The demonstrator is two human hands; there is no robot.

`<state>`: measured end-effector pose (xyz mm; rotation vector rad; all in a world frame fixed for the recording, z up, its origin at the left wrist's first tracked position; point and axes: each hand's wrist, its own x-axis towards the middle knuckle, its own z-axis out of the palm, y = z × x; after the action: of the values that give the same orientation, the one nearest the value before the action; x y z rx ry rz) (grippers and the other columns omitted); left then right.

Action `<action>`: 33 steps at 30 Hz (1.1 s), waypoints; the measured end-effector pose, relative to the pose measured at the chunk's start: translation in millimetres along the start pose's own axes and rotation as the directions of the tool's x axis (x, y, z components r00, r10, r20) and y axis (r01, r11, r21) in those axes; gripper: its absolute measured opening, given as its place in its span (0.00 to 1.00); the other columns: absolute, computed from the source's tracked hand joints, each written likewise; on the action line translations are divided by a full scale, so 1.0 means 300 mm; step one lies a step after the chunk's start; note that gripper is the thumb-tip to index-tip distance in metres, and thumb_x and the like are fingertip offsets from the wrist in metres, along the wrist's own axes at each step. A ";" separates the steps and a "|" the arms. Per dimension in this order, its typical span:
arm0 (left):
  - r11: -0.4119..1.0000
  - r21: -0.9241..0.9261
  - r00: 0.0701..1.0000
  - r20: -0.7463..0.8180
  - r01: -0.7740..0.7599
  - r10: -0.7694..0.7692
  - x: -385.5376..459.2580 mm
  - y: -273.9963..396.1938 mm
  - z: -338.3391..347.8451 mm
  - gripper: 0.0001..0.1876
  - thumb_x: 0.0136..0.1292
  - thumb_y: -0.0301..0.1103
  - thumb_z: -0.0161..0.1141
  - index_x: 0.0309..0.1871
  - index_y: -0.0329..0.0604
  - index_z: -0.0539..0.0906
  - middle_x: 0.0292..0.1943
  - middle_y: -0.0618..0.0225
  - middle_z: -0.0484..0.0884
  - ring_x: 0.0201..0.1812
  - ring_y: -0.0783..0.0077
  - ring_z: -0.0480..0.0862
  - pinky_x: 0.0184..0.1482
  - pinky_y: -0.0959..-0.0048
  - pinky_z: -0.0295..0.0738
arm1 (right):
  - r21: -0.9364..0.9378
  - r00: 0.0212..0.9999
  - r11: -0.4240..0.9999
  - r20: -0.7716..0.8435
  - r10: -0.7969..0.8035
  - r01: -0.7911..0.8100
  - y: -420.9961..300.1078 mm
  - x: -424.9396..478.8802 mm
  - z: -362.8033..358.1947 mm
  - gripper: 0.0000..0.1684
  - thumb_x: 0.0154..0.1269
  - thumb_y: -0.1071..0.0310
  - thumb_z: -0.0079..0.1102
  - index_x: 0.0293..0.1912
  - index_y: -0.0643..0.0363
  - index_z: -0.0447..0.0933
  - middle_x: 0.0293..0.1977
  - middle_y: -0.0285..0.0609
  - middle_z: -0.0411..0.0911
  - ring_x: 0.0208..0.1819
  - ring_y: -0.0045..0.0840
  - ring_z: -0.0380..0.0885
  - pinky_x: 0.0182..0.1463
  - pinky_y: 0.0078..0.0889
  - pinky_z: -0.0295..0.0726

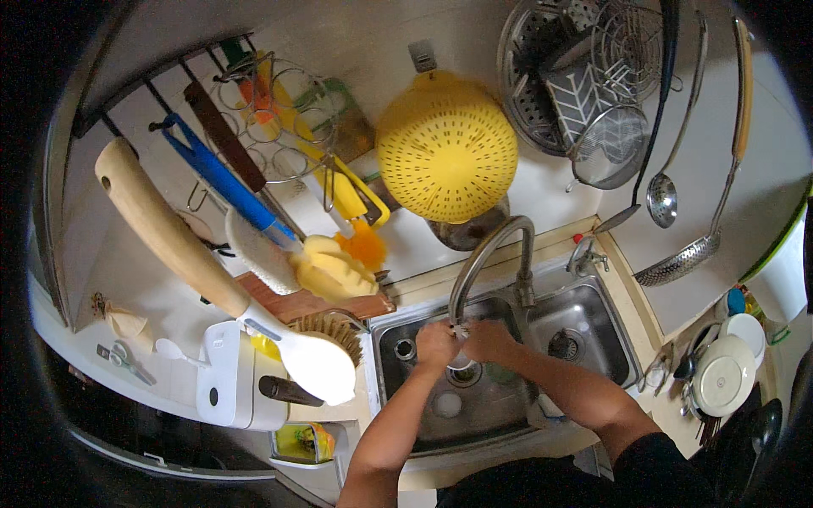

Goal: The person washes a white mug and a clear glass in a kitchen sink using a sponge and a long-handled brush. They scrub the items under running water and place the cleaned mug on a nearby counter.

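Observation:
Both my hands meet under the outlet of a curved metal faucet [492, 241], over the larger left basin of a steel double sink [463, 419]. My left hand [438, 344] and my right hand [488, 341] have bent fingers close round something small and pale at the outlet; what it is cannot be made out. Just below them a white round rim [460, 364] shows, partly hidden by the hands. A small whitish round thing [447, 404] lies on the basin floor below the drain. The smaller right basin [575, 336] has a strainer in its drain.
A yellow colander [448, 149] hangs behind the faucet. A wooden-handled brush [171, 235] and other utensils hang at the left, over a white container [225, 374]. Ladles and skimmers [679, 260] hang at the right, above stacked plates [723, 374]. A waste bin [303, 442] stands left of the sink.

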<state>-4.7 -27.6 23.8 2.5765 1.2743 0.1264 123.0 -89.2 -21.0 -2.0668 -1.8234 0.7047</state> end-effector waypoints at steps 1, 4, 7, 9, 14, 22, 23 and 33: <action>0.995 -0.075 0.997 -0.006 0.072 -0.073 -0.009 0.009 -0.024 0.17 0.46 0.37 0.63 0.42 0.49 0.85 0.31 0.54 0.84 0.37 0.52 0.84 0.43 0.58 0.78 | 0.056 0.998 0.997 -0.037 0.057 -0.055 0.011 0.014 0.026 0.24 0.57 0.57 0.50 0.43 0.69 0.73 0.35 0.61 0.78 0.36 0.51 0.79 0.43 0.52 0.77; 0.945 -0.301 0.990 0.018 -0.129 0.141 -0.012 -0.058 -0.022 0.18 0.49 0.32 0.59 0.46 0.40 0.81 0.40 0.46 0.82 0.45 0.47 0.81 0.49 0.57 0.75 | 0.086 0.988 0.995 -0.144 0.055 -0.043 0.058 0.023 0.062 0.24 0.55 0.63 0.49 0.47 0.71 0.72 0.31 0.58 0.79 0.26 0.44 0.80 0.31 0.44 0.79; 0.858 -0.403 0.947 -0.168 -0.319 0.273 -0.087 -0.232 0.076 0.20 0.54 0.33 0.60 0.51 0.37 0.78 0.44 0.49 0.80 0.44 0.54 0.81 0.46 0.65 0.74 | 0.651 0.979 0.732 0.157 0.130 -0.202 -0.088 -0.091 -0.109 0.27 0.53 0.68 0.48 0.53 0.71 0.70 0.28 0.53 0.79 0.18 0.37 0.77 0.21 0.37 0.77; 0.831 -0.509 0.974 -0.142 -0.225 0.177 -0.098 -0.205 0.069 0.17 0.56 0.35 0.61 0.48 0.37 0.79 0.41 0.55 0.81 0.40 0.63 0.81 0.43 0.70 0.74 | 0.693 0.984 0.700 0.159 0.083 -0.171 -0.036 -0.078 -0.090 0.28 0.53 0.70 0.46 0.55 0.69 0.70 0.26 0.50 0.78 0.16 0.31 0.76 0.19 0.36 0.75; 0.516 -0.856 0.992 0.085 0.026 0.092 -0.115 -0.303 0.093 0.10 0.58 0.34 0.66 0.40 0.41 0.82 0.28 0.76 0.80 0.29 0.82 0.75 0.33 0.80 0.68 | 0.714 0.947 0.655 0.321 0.008 -0.247 0.062 0.022 0.015 0.20 0.54 0.65 0.48 0.45 0.65 0.75 0.24 0.44 0.77 0.13 0.25 0.72 0.14 0.30 0.68; -0.010 -0.952 0.891 0.291 0.307 -0.348 -0.164 -0.092 0.024 0.10 0.61 0.36 0.64 0.25 0.46 0.79 0.21 0.76 0.76 0.23 0.80 0.70 0.29 0.76 0.62 | 0.436 0.823 0.742 -0.499 -0.271 0.509 0.032 0.029 0.060 0.33 0.59 0.42 0.56 0.46 0.66 0.74 0.37 0.53 0.78 0.36 0.36 0.79 0.38 0.36 0.77; -0.031 -0.953 0.879 0.291 0.302 -0.377 -0.166 -0.080 0.037 0.10 0.61 0.36 0.64 0.25 0.46 0.78 0.21 0.76 0.75 0.23 0.80 0.70 0.29 0.76 0.62 | 0.623 0.967 0.751 -0.242 -0.081 0.219 0.038 0.000 0.080 0.38 0.56 0.42 0.60 0.53 0.66 0.69 0.43 0.56 0.76 0.44 0.41 0.77 0.47 0.39 0.75; -0.121 -0.954 0.762 0.292 0.273 -0.578 -0.208 -0.015 0.115 0.18 0.66 0.43 0.57 0.19 0.51 0.74 0.16 0.77 0.69 0.18 0.80 0.65 0.22 0.77 0.57 | 0.926 0.952 0.376 -0.105 0.288 -0.011 0.007 0.062 0.292 0.33 0.63 0.48 0.56 0.56 0.67 0.66 0.46 0.47 0.75 0.45 0.27 0.75 0.50 0.29 0.73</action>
<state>-39.6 -81.1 -8.2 0.7792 1.2760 0.8678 79.0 -79.8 -98.5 -1.3974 -0.7046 1.1090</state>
